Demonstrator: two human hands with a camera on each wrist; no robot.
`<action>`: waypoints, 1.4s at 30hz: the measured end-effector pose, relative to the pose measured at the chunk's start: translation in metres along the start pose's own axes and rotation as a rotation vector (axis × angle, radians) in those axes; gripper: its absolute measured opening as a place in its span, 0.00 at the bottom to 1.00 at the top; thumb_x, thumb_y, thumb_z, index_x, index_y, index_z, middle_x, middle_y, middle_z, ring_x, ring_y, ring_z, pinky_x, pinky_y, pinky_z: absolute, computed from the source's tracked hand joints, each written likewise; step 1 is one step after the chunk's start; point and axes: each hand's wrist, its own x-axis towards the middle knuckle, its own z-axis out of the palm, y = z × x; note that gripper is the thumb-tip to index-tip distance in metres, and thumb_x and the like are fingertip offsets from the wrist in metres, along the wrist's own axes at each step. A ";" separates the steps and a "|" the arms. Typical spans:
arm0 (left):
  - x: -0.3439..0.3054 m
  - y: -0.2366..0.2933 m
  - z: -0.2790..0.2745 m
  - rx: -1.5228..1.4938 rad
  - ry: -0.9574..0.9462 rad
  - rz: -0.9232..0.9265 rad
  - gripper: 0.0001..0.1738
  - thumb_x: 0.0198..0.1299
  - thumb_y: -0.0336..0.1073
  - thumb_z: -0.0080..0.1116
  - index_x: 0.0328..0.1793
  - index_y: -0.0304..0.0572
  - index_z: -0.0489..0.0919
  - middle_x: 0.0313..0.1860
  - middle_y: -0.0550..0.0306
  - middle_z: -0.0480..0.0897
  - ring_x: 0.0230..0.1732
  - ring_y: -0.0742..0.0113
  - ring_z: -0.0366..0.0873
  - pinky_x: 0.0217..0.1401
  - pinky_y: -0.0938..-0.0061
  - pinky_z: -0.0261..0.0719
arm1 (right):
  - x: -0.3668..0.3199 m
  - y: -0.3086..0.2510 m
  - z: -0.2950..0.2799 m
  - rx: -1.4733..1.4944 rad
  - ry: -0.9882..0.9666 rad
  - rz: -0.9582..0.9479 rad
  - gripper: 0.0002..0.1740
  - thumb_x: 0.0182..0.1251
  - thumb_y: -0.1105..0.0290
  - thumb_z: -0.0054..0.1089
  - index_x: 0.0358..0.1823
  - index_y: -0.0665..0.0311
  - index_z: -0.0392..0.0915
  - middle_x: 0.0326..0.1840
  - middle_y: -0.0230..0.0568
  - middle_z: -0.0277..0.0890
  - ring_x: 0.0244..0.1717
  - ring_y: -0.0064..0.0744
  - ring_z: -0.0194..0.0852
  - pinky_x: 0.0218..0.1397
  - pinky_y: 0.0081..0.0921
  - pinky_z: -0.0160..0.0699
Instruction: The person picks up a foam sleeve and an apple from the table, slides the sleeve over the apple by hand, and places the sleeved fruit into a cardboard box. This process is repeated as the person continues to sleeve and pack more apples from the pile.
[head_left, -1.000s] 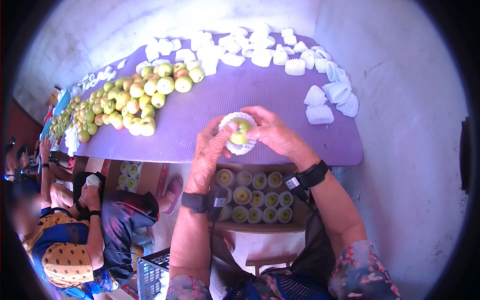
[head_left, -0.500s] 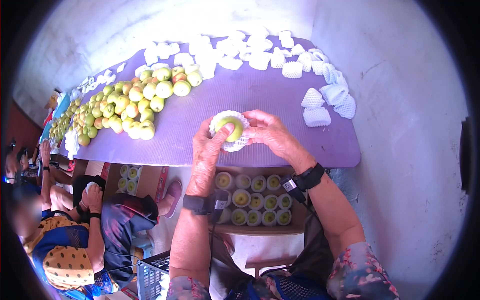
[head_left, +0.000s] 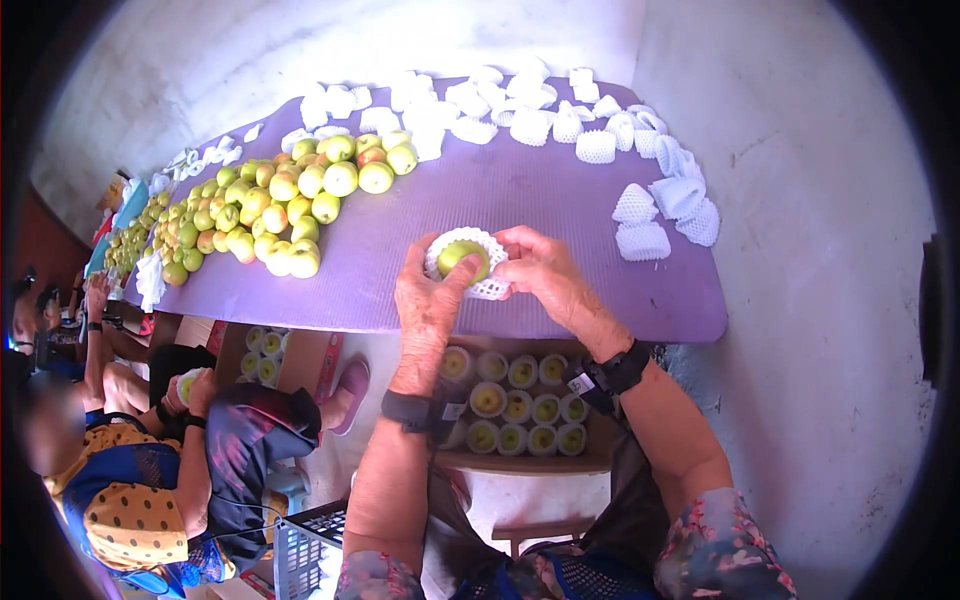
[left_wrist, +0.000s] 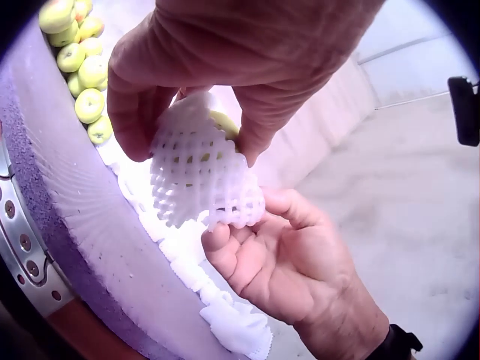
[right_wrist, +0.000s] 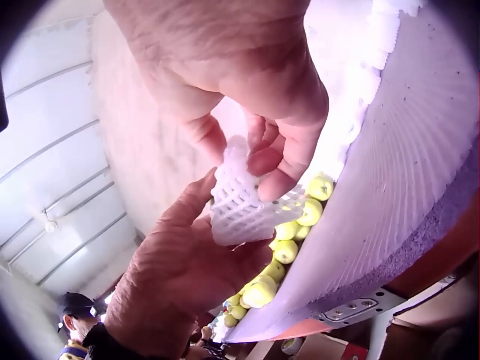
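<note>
A green apple (head_left: 458,258) sits inside a white foam net sleeve (head_left: 490,289), held above the near part of the purple mat. My left hand (head_left: 428,297) grips the sleeved apple from the left, its thumb across the fruit's bare face. From the other side my right hand (head_left: 548,278) pinches the sleeve's edge between thumb and fingers. In the left wrist view the mesh (left_wrist: 196,169) covers most of the apple, with green showing through its holes. The right wrist view shows the tapered sleeve (right_wrist: 241,214) between both hands.
Loose apples (head_left: 275,205) are heaped on the mat (head_left: 500,185) at left. Foam sleeves (head_left: 596,147) line its back and right edges. Below the table edge stands a carton (head_left: 520,461) of sleeved apples. Another person (head_left: 140,490) sits at left beside a plastic crate (head_left: 300,555).
My right thumb has moved off the apple's face to the sleeve's edge. The apple has turned in my left hand, its stem hollow no longer facing the same way.
</note>
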 end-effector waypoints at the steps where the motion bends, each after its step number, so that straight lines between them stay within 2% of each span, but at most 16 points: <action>1: 0.001 -0.001 -0.001 -0.040 -0.012 -0.014 0.32 0.50 0.43 0.71 0.59 0.31 0.76 0.44 0.45 0.83 0.46 0.58 0.82 0.51 0.68 0.79 | 0.000 0.000 0.000 -0.031 -0.009 -0.010 0.27 0.56 0.72 0.65 0.57 0.74 0.71 0.43 0.45 0.79 0.37 0.28 0.79 0.39 0.22 0.82; 2: 0.001 -0.001 -0.001 -0.081 -0.025 -0.028 0.32 0.50 0.43 0.71 0.58 0.31 0.76 0.45 0.45 0.83 0.46 0.58 0.82 0.51 0.68 0.79 | 0.000 0.001 0.000 -0.062 -0.019 -0.020 0.29 0.55 0.72 0.68 0.58 0.73 0.70 0.44 0.46 0.78 0.39 0.29 0.79 0.41 0.24 0.82; 5: -0.001 0.000 -0.001 -0.215 -0.103 -0.095 0.29 0.55 0.41 0.68 0.59 0.31 0.75 0.47 0.52 0.81 0.46 0.65 0.79 0.50 0.73 0.77 | -0.002 0.010 0.004 -0.252 0.013 -0.244 0.35 0.51 0.70 0.72 0.61 0.71 0.67 0.48 0.47 0.77 0.47 0.34 0.78 0.51 0.28 0.79; 8: -0.001 -0.003 0.002 -0.263 -0.207 -0.096 0.28 0.57 0.42 0.67 0.59 0.32 0.75 0.48 0.53 0.80 0.46 0.66 0.78 0.48 0.74 0.77 | -0.007 0.001 0.007 -0.229 0.014 -0.169 0.37 0.49 0.69 0.74 0.60 0.68 0.66 0.51 0.47 0.76 0.54 0.37 0.76 0.58 0.30 0.75; 11: -0.004 0.002 0.004 -0.317 -0.256 -0.146 0.28 0.58 0.45 0.67 0.58 0.33 0.75 0.48 0.54 0.80 0.46 0.68 0.77 0.48 0.75 0.77 | -0.007 0.000 0.005 -0.249 -0.018 -0.127 0.38 0.47 0.66 0.75 0.60 0.67 0.66 0.52 0.49 0.75 0.54 0.38 0.76 0.58 0.30 0.75; 14: -0.006 0.004 0.004 -0.235 -0.282 -0.163 0.28 0.61 0.48 0.64 0.60 0.34 0.75 0.48 0.55 0.79 0.45 0.71 0.77 0.46 0.76 0.77 | -0.009 -0.003 0.008 -0.287 -0.002 -0.098 0.38 0.46 0.65 0.75 0.60 0.66 0.67 0.51 0.48 0.76 0.53 0.39 0.76 0.58 0.31 0.75; 17: -0.009 0.010 0.006 -0.380 -0.200 -0.231 0.27 0.60 0.46 0.65 0.57 0.31 0.77 0.42 0.50 0.82 0.41 0.66 0.80 0.41 0.74 0.80 | -0.003 0.009 0.006 -0.212 0.021 -0.110 0.37 0.46 0.67 0.73 0.60 0.66 0.67 0.51 0.47 0.76 0.53 0.40 0.76 0.58 0.32 0.74; 20: -0.007 0.009 0.004 -0.269 -0.126 -0.160 0.21 0.64 0.45 0.60 0.53 0.35 0.80 0.37 0.52 0.83 0.36 0.69 0.79 0.36 0.76 0.79 | -0.001 0.010 0.005 -0.212 0.040 -0.088 0.36 0.46 0.68 0.71 0.59 0.65 0.67 0.50 0.47 0.76 0.54 0.40 0.76 0.59 0.32 0.74; 23: -0.005 -0.003 0.005 -0.052 -0.004 -0.048 0.15 0.66 0.41 0.57 0.46 0.36 0.83 0.31 0.51 0.83 0.31 0.66 0.80 0.35 0.72 0.78 | -0.002 0.005 0.007 -0.218 0.014 -0.074 0.36 0.45 0.69 0.72 0.59 0.65 0.68 0.51 0.47 0.76 0.55 0.40 0.75 0.60 0.32 0.72; 26: -0.006 -0.003 0.004 0.269 0.138 0.200 0.13 0.65 0.38 0.56 0.41 0.33 0.83 0.30 0.47 0.83 0.30 0.60 0.82 0.36 0.66 0.78 | -0.001 0.010 0.008 -0.224 0.001 -0.086 0.37 0.44 0.70 0.71 0.60 0.64 0.68 0.53 0.46 0.76 0.56 0.41 0.75 0.62 0.32 0.71; 29: -0.005 -0.003 0.002 0.211 0.157 0.142 0.13 0.63 0.36 0.56 0.37 0.32 0.82 0.29 0.45 0.83 0.30 0.55 0.82 0.38 0.63 0.77 | -0.003 0.004 0.008 -0.298 -0.016 -0.057 0.39 0.43 0.75 0.70 0.63 0.64 0.67 0.54 0.40 0.74 0.57 0.32 0.72 0.63 0.27 0.70; 32: 0.001 -0.012 -0.004 0.155 -0.017 0.024 0.18 0.66 0.44 0.54 0.42 0.33 0.82 0.33 0.46 0.83 0.33 0.57 0.83 0.37 0.65 0.80 | -0.001 0.011 0.007 -0.244 -0.003 -0.076 0.39 0.42 0.72 0.70 0.61 0.63 0.68 0.54 0.46 0.75 0.56 0.41 0.74 0.63 0.31 0.70; 35: -0.009 0.014 -0.007 -0.199 -0.223 -0.203 0.27 0.69 0.56 0.49 0.55 0.37 0.77 0.40 0.52 0.82 0.34 0.66 0.81 0.25 0.71 0.82 | -0.002 0.009 0.005 -0.189 -0.031 -0.114 0.38 0.42 0.73 0.69 0.61 0.63 0.68 0.53 0.45 0.75 0.57 0.41 0.74 0.64 0.31 0.69; 38: -0.005 0.007 -0.004 -0.596 -0.360 -0.540 0.34 0.69 0.61 0.44 0.63 0.37 0.70 0.51 0.48 0.80 0.44 0.60 0.83 0.31 0.69 0.86 | -0.005 -0.002 0.006 -0.161 -0.117 -0.122 0.38 0.42 0.75 0.68 0.61 0.63 0.68 0.53 0.45 0.75 0.57 0.40 0.73 0.65 0.31 0.68; 41: -0.008 0.000 -0.002 -0.730 -0.328 -0.581 0.29 0.70 0.55 0.44 0.63 0.37 0.69 0.52 0.47 0.80 0.49 0.56 0.82 0.41 0.64 0.86 | -0.007 -0.003 0.010 -0.225 -0.171 -0.101 0.41 0.42 0.74 0.70 0.64 0.63 0.66 0.57 0.48 0.72 0.60 0.42 0.71 0.67 0.32 0.67; 42: -0.008 -0.005 -0.001 -0.765 -0.299 -0.569 0.28 0.71 0.53 0.45 0.63 0.37 0.69 0.53 0.47 0.79 0.50 0.56 0.82 0.44 0.63 0.86 | -0.007 -0.001 0.011 -0.286 -0.150 -0.172 0.43 0.43 0.74 0.70 0.65 0.63 0.64 0.60 0.47 0.70 0.62 0.41 0.69 0.68 0.32 0.65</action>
